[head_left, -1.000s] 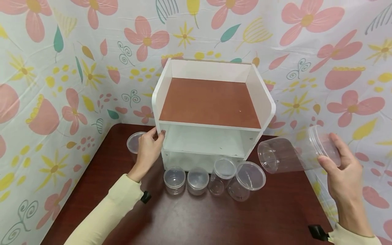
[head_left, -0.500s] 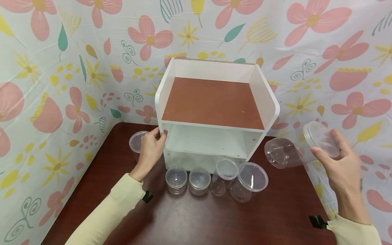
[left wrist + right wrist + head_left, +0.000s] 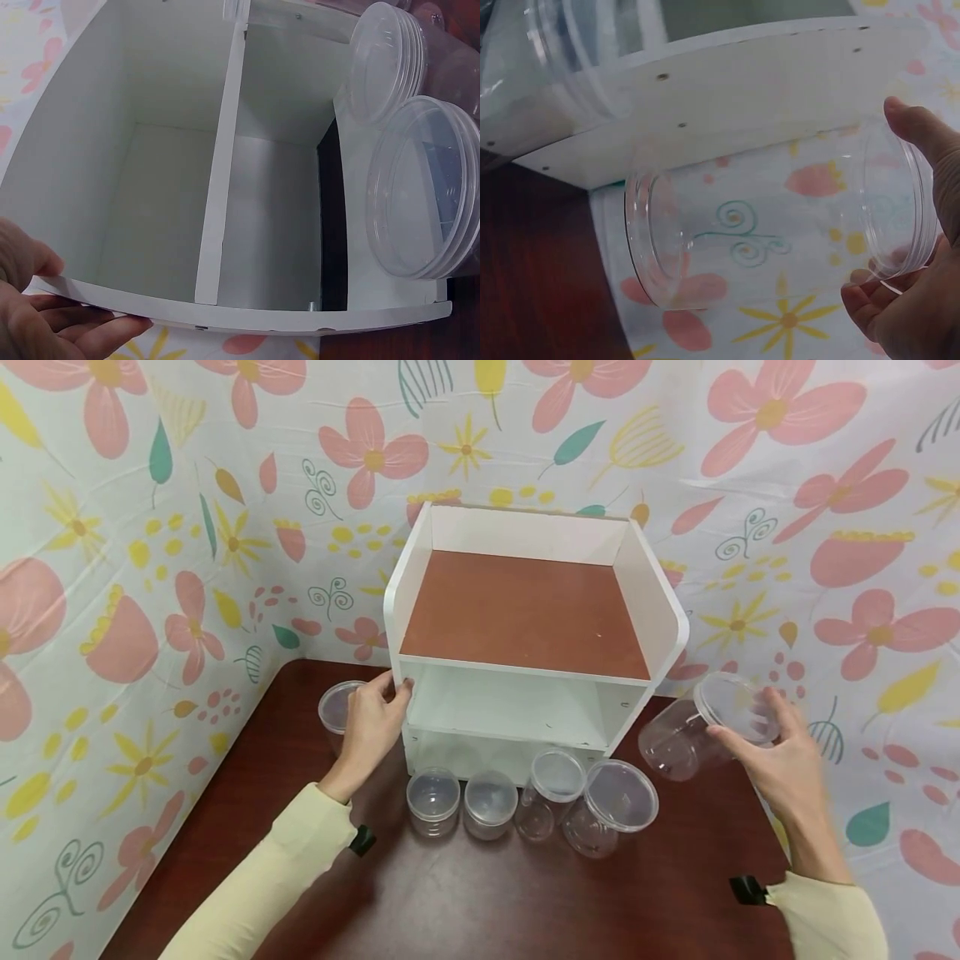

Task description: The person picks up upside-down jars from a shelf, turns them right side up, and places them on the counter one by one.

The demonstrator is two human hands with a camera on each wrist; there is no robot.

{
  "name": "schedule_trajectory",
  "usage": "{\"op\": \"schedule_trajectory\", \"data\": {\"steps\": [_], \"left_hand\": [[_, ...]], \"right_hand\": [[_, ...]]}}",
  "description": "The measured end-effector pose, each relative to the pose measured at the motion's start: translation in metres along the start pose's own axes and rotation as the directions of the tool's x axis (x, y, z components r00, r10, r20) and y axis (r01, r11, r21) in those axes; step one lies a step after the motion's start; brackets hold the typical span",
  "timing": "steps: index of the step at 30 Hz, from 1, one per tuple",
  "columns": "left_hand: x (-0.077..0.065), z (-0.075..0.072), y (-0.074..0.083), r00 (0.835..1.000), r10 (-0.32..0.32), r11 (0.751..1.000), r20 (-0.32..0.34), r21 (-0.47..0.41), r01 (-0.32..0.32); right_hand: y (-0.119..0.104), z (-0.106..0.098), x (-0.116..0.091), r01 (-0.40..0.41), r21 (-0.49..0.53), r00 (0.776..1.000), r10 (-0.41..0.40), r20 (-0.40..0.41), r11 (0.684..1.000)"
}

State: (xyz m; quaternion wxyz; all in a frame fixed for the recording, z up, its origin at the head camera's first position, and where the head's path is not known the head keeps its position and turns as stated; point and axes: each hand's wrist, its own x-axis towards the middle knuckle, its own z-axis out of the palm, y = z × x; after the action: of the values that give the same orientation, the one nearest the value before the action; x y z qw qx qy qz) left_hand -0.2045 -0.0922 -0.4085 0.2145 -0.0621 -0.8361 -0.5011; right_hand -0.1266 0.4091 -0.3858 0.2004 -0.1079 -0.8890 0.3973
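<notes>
A white shelf unit with a red-brown top board stands against the papered wall, tilted in the left wrist view. My left hand grips the front edge of its left side panel, thumb on the inner face and fingers outside. At the right, my right hand holds a large clear lidded jar round its lid end, thumb on one side and fingers on the other. That jar lies tilted beside the shelf's right side panel, its base toward the shelf and apart from it.
Several clear lidded jars stand in a row before the shelf, from a small jar to a wide jar. Another jar stands left of the shelf, partly behind the left hand. The dark red table meets flowered walls on both sides.
The right hand has moved left with the jar, bringing it nearer the shelf, and the jar has turned more upright. The left hand keeps its grip on the panel. The view has shifted slightly.
</notes>
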Motion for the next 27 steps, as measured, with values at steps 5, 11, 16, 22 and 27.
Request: {"op": "schedule_trajectory", "data": {"steps": [5, 11, 16, 22, 27], "left_hand": [[0.000, 0.001, 0.000, 1.000, -0.008, 1.000, 0.004, -0.005, 0.008], [0.000, 0.001, 0.000, 1.000, -0.014, 1.000, 0.005, -0.005, 0.014], [0.000, 0.001, 0.000, 1.000, -0.020, 1.000, 0.004, -0.002, 0.020], [0.000, 0.001, -0.001, 1.000, -0.018, 1.000, 0.008, 0.002, 0.018], [-0.001, 0.001, -0.001, 1.000, -0.010, 1.000, 0.012, -0.002, 0.010]], "right_hand": [[0.012, 0.013, 0.003, 0.036, -0.028, 0.999, -0.036, 0.002, 0.999], [0.026, 0.028, 0.006, 0.089, -0.046, 0.996, -0.090, -0.015, 0.995], [0.035, 0.039, 0.006, 0.085, -0.022, 0.996, -0.085, -0.008, 0.996], [0.044, 0.048, 0.007, 0.070, -0.021, 0.998, -0.069, 0.012, 0.997], [0.051, 0.054, 0.008, 0.059, -0.006, 0.998, -0.059, 0.028, 0.998]]}}
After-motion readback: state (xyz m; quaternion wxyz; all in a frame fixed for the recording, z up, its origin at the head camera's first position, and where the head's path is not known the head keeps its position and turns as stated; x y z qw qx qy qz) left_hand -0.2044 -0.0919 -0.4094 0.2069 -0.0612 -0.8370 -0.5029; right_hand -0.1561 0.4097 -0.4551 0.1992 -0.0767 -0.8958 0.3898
